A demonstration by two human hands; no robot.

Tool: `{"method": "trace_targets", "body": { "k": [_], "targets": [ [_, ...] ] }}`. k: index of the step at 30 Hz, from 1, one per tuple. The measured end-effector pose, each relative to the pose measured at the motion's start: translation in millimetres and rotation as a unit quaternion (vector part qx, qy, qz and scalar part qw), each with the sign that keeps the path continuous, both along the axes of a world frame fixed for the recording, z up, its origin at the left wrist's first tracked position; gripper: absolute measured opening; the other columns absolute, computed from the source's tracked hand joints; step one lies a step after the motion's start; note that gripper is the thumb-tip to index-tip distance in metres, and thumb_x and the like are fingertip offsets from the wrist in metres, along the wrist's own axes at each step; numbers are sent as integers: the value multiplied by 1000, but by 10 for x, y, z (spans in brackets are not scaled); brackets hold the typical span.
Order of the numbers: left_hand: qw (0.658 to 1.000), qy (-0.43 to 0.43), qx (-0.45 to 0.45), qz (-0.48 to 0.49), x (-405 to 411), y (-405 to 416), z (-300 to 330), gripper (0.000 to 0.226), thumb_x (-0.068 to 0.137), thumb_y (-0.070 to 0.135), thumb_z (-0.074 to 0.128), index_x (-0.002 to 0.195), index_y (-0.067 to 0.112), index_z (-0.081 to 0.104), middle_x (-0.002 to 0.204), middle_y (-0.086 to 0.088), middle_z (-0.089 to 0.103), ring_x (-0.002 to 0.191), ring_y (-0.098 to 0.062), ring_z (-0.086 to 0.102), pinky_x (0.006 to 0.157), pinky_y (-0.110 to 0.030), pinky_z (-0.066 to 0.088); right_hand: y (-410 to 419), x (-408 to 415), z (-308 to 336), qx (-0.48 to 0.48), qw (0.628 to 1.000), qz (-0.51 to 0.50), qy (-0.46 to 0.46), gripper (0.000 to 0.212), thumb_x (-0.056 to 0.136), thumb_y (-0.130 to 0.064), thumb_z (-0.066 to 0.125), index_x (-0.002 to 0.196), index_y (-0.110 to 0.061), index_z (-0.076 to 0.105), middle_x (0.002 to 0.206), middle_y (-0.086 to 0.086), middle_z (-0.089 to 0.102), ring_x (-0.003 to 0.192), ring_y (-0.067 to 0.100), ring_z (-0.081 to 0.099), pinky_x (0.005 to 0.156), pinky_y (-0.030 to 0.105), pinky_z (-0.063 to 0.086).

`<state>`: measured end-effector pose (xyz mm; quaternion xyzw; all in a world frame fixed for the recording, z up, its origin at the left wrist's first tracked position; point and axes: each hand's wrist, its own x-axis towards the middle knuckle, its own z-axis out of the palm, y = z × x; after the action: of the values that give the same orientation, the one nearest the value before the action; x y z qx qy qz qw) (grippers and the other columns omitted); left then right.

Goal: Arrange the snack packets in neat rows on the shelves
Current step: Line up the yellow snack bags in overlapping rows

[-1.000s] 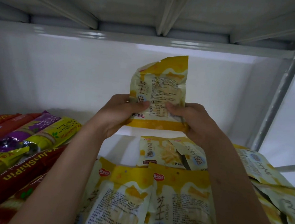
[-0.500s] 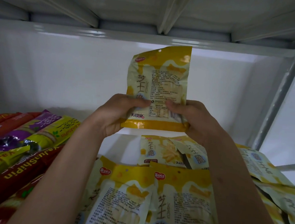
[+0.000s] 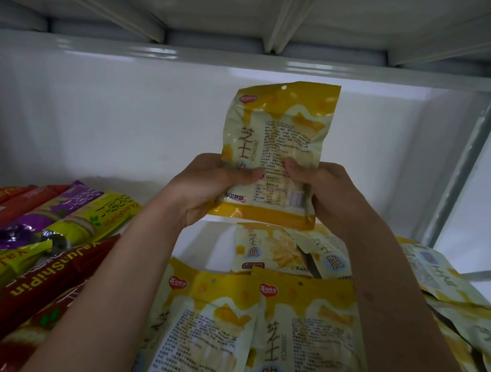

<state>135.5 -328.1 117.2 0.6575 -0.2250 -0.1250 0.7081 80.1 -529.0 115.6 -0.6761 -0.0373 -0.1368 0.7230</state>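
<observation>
I hold the yellow packet upright above the shelf, my left hand and right hand clamped on its bottom corners, and I should set it down straight behind the far packets.

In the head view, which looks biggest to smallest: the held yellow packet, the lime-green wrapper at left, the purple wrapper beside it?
1. Held yellow packet.
2-3. Lime-green wrapper and purple wrapper: similar long packs, both partly hidden, so I can't rank them.
</observation>
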Motion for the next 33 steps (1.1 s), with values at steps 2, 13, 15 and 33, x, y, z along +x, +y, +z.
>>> {"method": "trace_targets", "body": {
  "k": [2,13,15,33],
  "targets": [
    [1000,-5,6,1,-4,-14,-5,37,87,14,81,122,4,73,113,-11,79,105,-28,77,95,-43,60,-27,5,15,-3,1000,4,3,25,99,-16,68,119,0,70,112,12,79,104,27,77,95,48,61],
    [1000,17,-4,-26,-19,-28,13,35,90,5,74,124,4,71,115,-13,78,106,-32,77,95,-47,60,-15,-28,16,15,1000,16,6,34,96,-20,73,124,-2,70,115,12,78,107,29,76,95,48,60],
    [998,28,-20,-49,-37,-21,20,40,88,9,75,127,3,69,118,-15,77,108,-34,76,94,-48,62,-22,-41,25,21,1000,17,11,35,95,-21,73,126,-2,69,115,12,78,107,29,76,92,46,62],
    [999,22,37,-31,-68,-26,26,38,92,26,76,125,9,72,114,-11,79,105,-30,77,95,-47,60,-53,-29,18,47,999,-16,-6,29,95,-16,73,118,1,71,112,13,79,105,29,76,96,49,60]
  ]
}}
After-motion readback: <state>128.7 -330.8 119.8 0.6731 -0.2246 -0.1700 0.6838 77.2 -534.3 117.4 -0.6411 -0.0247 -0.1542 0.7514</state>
